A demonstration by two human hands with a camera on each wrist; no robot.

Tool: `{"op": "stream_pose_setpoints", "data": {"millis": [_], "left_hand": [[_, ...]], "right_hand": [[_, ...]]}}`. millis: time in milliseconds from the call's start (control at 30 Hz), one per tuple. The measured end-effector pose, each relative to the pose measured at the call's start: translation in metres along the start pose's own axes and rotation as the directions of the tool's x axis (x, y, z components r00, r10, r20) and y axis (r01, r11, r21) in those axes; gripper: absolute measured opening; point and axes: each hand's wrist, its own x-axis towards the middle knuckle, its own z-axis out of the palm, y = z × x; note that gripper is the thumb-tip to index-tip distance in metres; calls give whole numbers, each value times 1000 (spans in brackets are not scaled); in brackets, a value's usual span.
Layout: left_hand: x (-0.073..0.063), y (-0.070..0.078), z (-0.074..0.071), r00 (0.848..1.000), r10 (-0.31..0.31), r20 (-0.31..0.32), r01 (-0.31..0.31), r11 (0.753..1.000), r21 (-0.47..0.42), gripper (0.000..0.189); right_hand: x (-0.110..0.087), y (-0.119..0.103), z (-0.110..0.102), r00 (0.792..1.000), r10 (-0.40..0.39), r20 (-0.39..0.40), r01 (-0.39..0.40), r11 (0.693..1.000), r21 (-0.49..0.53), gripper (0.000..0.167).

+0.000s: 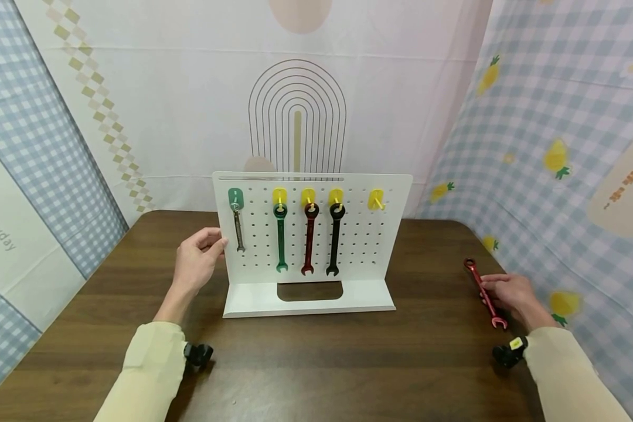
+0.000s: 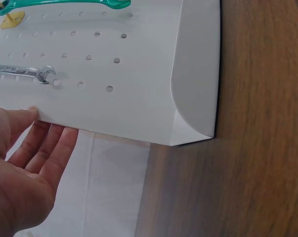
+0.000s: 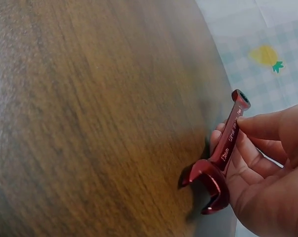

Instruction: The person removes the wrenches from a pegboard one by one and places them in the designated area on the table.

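Observation:
A white pegboard stand (image 1: 358, 252) stands upright on the table. My left hand (image 1: 196, 258) grips its left edge, thumb on the front and fingers behind, as the left wrist view shows. On its hooks hang a small silver wrench (image 1: 239, 231), a green wrench (image 1: 281, 240), a dark red wrench (image 1: 309, 240) and a black wrench (image 1: 334, 240). The yellow hook (image 1: 377, 200) at the far right carries nothing. Over the table's right side, my right hand (image 1: 511, 296) pinches a red combination wrench (image 3: 228, 143) by its shank, open end toward me.
The brown wooden table (image 1: 427, 357) has rounded back corners. White patterned cloth (image 1: 190, 105) hangs behind it, with blue checked cloth (image 1: 533, 193) along the right side. Each wrist wears a black camera mount, such as the left one (image 1: 198, 355).

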Motion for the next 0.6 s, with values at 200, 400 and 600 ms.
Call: {"op": "stream_pose_setpoints", "data": {"millis": [200,400,600], "left_hand": [[0,0,0,1000,-1,-3,1,1000,-6,20],[-1,1,0,1000,-10,6,10,1000,7,21],[-1,1,-1,1000,-2,7,2,1000,3,22]], "right_hand": [[6,2,-2,999,21,-39,-25,995,-95,31],[6,2,-3,999,19,-38,-23,992,-127,31],[3,0,-3,1000,4,-22,-7,994,-108,30]]}}
